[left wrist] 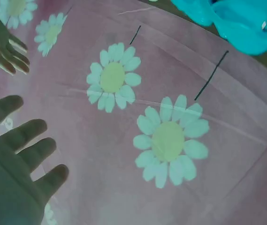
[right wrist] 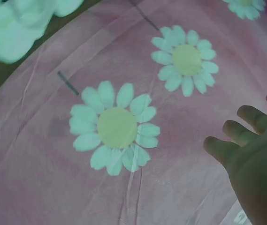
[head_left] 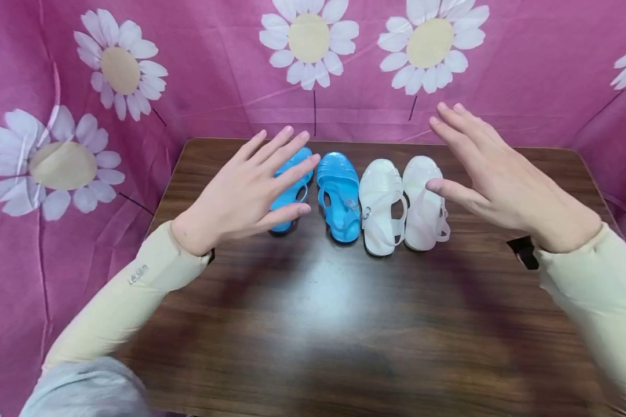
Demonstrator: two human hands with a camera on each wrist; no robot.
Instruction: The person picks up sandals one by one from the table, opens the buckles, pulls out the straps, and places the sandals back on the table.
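Two blue sandals stand side by side toward the back of the table, the right one (head_left: 339,197) in full view. My left hand (head_left: 250,188), fingers straight and spread, is held above the left blue sandal (head_left: 294,168) and hides part of it. To their right stand two white sandals, one with a buckled strap (head_left: 381,202), the other (head_left: 422,202) at the far right of the row. My right hand (head_left: 492,174) hovers beside that last sandal, its fingers extended and its thumb overlapping the sandal's edge in the head view. Neither hand holds anything.
The dark wood-grain table (head_left: 313,324) reflects a bright patch of light near its middle. A pink cloth (head_left: 208,75) printed with large white daisies hangs behind the table and at its sides.
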